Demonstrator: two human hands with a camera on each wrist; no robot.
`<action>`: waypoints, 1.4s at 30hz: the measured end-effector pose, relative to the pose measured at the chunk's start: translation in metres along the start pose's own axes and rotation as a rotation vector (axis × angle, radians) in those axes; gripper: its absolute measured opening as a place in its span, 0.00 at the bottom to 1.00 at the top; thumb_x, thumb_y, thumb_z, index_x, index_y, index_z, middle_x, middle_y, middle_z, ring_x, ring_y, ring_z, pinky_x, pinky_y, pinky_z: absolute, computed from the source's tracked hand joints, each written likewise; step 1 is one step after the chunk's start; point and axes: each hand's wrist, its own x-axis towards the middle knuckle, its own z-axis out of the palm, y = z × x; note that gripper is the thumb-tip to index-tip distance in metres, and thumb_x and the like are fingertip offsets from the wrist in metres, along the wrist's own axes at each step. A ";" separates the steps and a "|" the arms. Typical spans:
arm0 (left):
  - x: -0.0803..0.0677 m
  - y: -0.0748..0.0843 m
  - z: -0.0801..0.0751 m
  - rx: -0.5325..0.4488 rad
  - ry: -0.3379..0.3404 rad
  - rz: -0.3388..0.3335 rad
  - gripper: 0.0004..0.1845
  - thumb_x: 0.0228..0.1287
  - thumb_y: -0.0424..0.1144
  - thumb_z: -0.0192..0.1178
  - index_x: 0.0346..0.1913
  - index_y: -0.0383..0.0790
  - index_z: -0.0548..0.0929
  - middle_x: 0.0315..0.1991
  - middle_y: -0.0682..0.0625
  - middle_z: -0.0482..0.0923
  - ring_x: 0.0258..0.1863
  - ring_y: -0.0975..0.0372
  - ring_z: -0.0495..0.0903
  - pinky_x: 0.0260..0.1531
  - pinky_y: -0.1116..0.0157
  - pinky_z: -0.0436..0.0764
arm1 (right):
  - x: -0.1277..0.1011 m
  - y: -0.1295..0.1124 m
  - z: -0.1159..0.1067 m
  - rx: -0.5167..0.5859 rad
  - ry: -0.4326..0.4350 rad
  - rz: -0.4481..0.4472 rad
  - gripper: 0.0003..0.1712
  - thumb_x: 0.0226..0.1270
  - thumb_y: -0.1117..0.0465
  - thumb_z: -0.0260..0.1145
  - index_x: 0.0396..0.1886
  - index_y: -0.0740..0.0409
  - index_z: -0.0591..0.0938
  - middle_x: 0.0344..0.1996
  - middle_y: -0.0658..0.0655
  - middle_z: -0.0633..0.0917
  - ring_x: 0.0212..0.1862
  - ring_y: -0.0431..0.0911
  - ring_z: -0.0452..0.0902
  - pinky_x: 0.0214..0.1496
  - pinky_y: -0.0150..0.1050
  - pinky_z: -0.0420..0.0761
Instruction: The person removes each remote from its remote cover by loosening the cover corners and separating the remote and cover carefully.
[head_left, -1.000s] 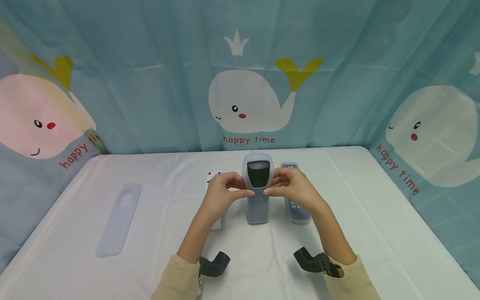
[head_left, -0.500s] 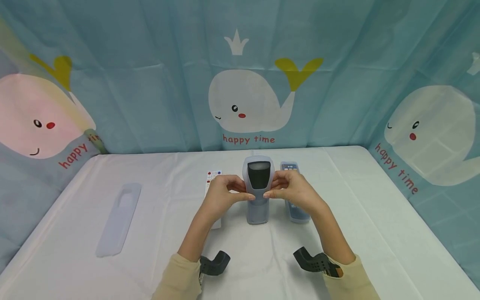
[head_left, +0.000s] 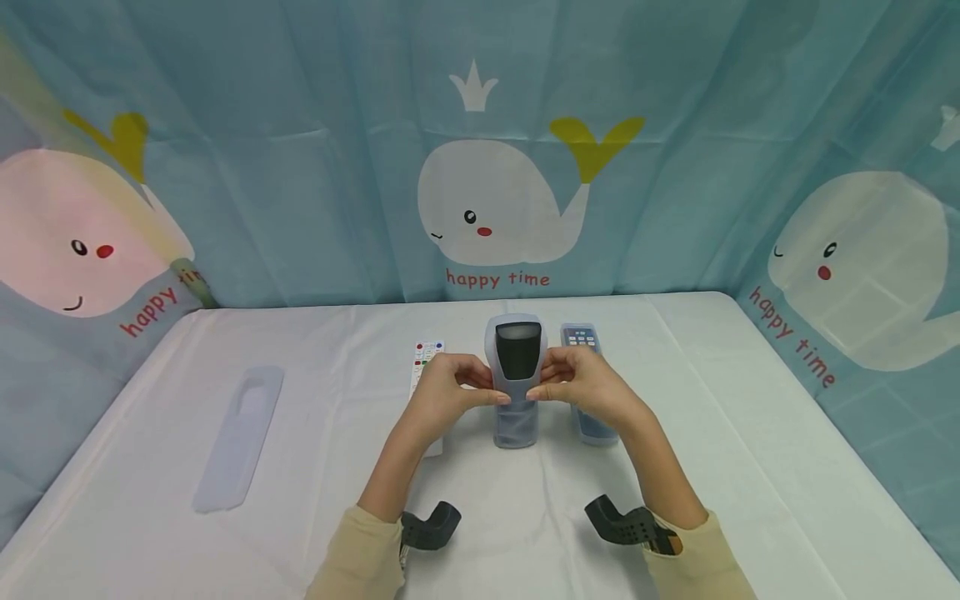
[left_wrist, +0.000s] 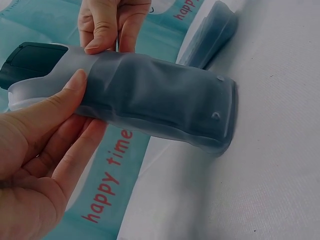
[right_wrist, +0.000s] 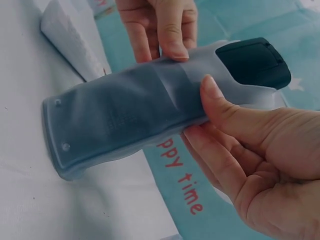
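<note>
Both hands meet at table centre around upright grey remote (head_left: pixel 516 379) in translucent sleeve. Left hand (head_left: pixel 444 393) has white remote (head_left: pixel 424 367) lying just behind and beside it, partly hidden. Right hand (head_left: pixel 592 390) has second sleeved remote (head_left: pixel 588 383) lying just beside it, blocking outward path. Empty silicone sleeve (head_left: pixel 238 437) lies flat, well apart on left. Open white table (head_left: pixel 750 467) on right and in front, towards sleeves. Whale-print curtain (head_left: pixel 480 150) walls back and both sides.

Staged recording booth: whale-print curtain (head_left: pixel 495 167), white-clothed table (head_left: pixel 337 467).
</note>
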 end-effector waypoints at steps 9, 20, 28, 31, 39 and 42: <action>0.001 -0.004 0.001 0.001 -0.005 0.007 0.10 0.54 0.30 0.81 0.35 0.33 0.89 0.31 0.49 0.88 0.35 0.62 0.86 0.41 0.65 0.85 | -0.001 0.002 0.002 0.014 -0.002 -0.019 0.16 0.67 0.68 0.76 0.50 0.72 0.85 0.41 0.61 0.88 0.44 0.47 0.85 0.49 0.41 0.87; 0.001 -0.008 0.003 0.003 -0.011 -0.005 0.09 0.54 0.30 0.81 0.35 0.33 0.89 0.30 0.49 0.88 0.34 0.63 0.85 0.40 0.64 0.83 | 0.002 0.006 0.003 -0.005 0.001 -0.004 0.14 0.66 0.68 0.77 0.46 0.71 0.85 0.39 0.60 0.87 0.42 0.46 0.83 0.48 0.40 0.85; 0.002 -0.008 0.004 0.008 -0.011 0.000 0.10 0.53 0.30 0.81 0.34 0.33 0.89 0.30 0.49 0.88 0.34 0.63 0.85 0.39 0.65 0.82 | 0.002 0.006 0.004 -0.006 -0.001 0.002 0.14 0.64 0.68 0.78 0.45 0.71 0.85 0.38 0.59 0.87 0.41 0.45 0.83 0.46 0.38 0.85; 0.003 -0.010 0.005 0.006 -0.007 -0.001 0.10 0.53 0.29 0.82 0.35 0.33 0.89 0.30 0.49 0.88 0.34 0.63 0.85 0.40 0.65 0.83 | 0.002 0.006 0.003 -0.012 0.002 0.008 0.13 0.64 0.68 0.78 0.43 0.71 0.85 0.37 0.59 0.87 0.40 0.45 0.83 0.45 0.38 0.84; 0.002 -0.010 0.009 0.012 0.005 0.006 0.10 0.53 0.29 0.82 0.35 0.33 0.89 0.31 0.49 0.89 0.35 0.61 0.87 0.42 0.63 0.86 | 0.003 0.008 0.004 -0.029 0.013 0.021 0.13 0.62 0.67 0.80 0.42 0.69 0.85 0.36 0.58 0.87 0.39 0.45 0.82 0.46 0.39 0.83; 0.000 -0.010 0.007 0.028 0.006 0.013 0.10 0.54 0.30 0.81 0.35 0.34 0.89 0.31 0.49 0.89 0.35 0.61 0.87 0.43 0.62 0.86 | 0.003 0.006 0.005 -0.040 0.018 0.003 0.13 0.61 0.67 0.80 0.41 0.68 0.86 0.36 0.57 0.88 0.39 0.45 0.82 0.46 0.41 0.83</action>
